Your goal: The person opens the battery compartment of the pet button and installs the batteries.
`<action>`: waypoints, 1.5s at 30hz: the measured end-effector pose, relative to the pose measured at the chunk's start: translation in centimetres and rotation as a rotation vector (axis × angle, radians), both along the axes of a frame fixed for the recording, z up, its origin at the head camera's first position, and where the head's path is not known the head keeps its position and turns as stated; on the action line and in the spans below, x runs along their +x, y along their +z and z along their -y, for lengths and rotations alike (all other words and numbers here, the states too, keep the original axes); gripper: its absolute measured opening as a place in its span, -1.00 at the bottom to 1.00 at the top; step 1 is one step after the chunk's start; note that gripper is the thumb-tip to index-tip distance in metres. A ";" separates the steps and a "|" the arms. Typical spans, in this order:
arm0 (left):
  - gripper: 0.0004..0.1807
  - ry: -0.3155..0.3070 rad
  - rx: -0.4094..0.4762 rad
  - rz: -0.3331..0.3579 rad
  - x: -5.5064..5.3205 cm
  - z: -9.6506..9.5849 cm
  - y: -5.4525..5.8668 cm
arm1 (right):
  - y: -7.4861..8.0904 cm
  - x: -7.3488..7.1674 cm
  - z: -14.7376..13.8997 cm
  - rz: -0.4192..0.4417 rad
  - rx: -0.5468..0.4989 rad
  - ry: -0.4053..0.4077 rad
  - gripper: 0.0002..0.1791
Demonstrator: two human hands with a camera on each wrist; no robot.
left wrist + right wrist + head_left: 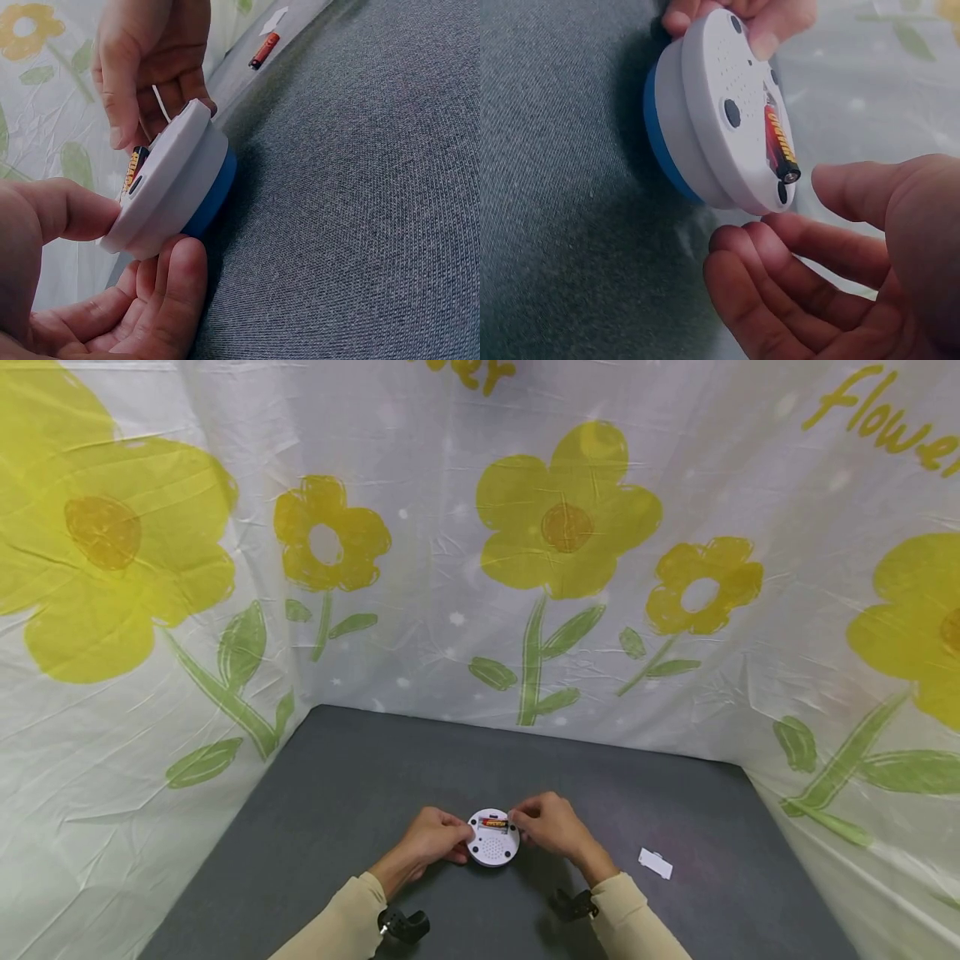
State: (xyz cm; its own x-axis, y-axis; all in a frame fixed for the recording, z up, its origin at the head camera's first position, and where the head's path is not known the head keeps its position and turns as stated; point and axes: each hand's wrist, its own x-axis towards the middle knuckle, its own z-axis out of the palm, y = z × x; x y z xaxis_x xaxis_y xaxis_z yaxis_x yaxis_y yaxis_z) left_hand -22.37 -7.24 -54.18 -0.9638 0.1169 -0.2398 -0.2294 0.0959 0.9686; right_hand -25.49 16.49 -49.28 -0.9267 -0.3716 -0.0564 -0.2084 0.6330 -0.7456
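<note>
A round white device point(493, 853) lies upside down on the dark table, its base facing up with black feet and a patch of small holes. Its lower part point(673, 150) is blue. My left hand point(435, 839) grips the device by its left rim, thumb on top and fingers underneath. In the base's slot sits a red and black battery point(781, 142), one end tilted up out of it. My right hand point(553, 825) is at the opposite rim; in the right wrist view its thumb point(855, 191) stands just off the battery's raised end, with its fingers loosely bent below the rim.
A small white cover point(656, 862) lies on the table to the right. Near it in the left wrist view is a loose red battery point(265, 51). A white curtain point(420, 635) with yellow flowers hangs around the back and sides of the table point(390, 768).
</note>
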 end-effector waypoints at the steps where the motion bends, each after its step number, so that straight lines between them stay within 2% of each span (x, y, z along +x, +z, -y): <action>1: -0.78 0.001 0.000 0.001 0.0 0.0 0.0 | -0.1 0.0 0.0 0.017 -0.019 -0.009 -0.75; 6: -0.78 -0.001 -0.005 -0.003 0.1 -0.1 0.0 | -0.4 0.2 0.3 0.077 -0.079 -0.049 -0.77; 11: -0.78 -0.009 -0.005 -0.002 0.2 -0.1 0.1 | -0.8 0.2 0.5 0.096 -0.105 -0.073 -0.79; 24: -0.79 0.000 -0.021 -0.009 0.2 -0.1 0.0 | -1.5 0.0 0.7 0.065 -0.124 -0.091 -0.83; 32: -0.79 -0.001 -0.021 -0.006 0.3 -0.1 0.3 | -1.8 0.1 1.2 0.028 -0.095 -0.106 -0.87; 45: -0.78 -0.002 -0.009 0.003 -0.2 -0.1 -0.1 | -1.7 0.1 1.2 0.017 -0.095 -0.104 -0.88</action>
State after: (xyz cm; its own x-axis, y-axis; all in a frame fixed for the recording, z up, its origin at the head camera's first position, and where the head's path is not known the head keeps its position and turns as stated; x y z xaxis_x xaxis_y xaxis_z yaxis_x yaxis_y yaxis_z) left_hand -22.57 -7.17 -54.27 -0.9627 0.1170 -0.2439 -0.2322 0.1049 0.9670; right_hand -25.35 15.30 -50.97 -0.9597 -0.2778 -0.0419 -0.1317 0.5768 -0.8062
